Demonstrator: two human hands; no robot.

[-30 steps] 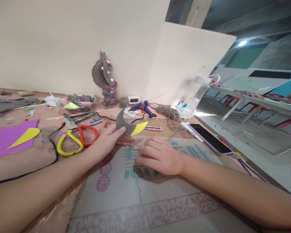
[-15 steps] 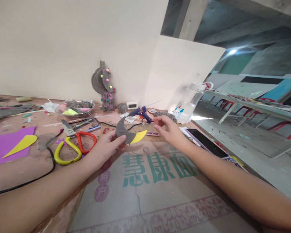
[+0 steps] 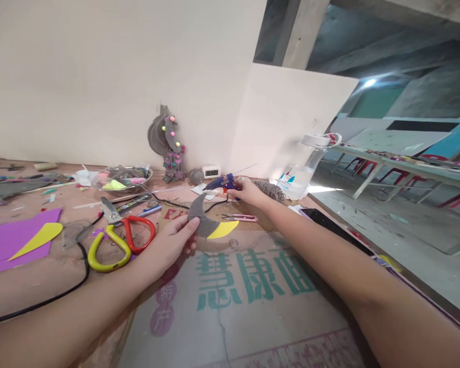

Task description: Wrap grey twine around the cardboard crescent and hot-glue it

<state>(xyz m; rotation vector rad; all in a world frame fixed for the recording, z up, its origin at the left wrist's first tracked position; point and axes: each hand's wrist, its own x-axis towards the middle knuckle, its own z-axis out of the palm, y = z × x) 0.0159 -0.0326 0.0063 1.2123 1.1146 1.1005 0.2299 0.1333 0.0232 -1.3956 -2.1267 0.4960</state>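
My left hand point(image 3: 174, 240) pinches a crescent shape point(image 3: 205, 222) that is wrapped in grey yarn on its upper part and shows bare yellow foam at its lower tip. It is held just above the printed cardboard sheet point(image 3: 249, 301). My right hand point(image 3: 247, 193) is stretched forward and closed around the blue hot glue gun point(image 3: 220, 182), which lies near the back of the table.
Big scissors with yellow and red handles point(image 3: 117, 240) lie left of my left hand, over a black cord point(image 3: 61, 294). Purple foam point(image 3: 7, 237) with a yellow cut-out, a clear bowl point(image 3: 122, 176), a yarn bundle point(image 3: 272, 190), pink snips point(image 3: 241, 218), a phone point(image 3: 331, 225) and a water bottle point(image 3: 302, 171) lie around.
My right hand left the cardboard, reached forward past the snips and closed on the glue gun. The left hand kept holding the crescent almost still.
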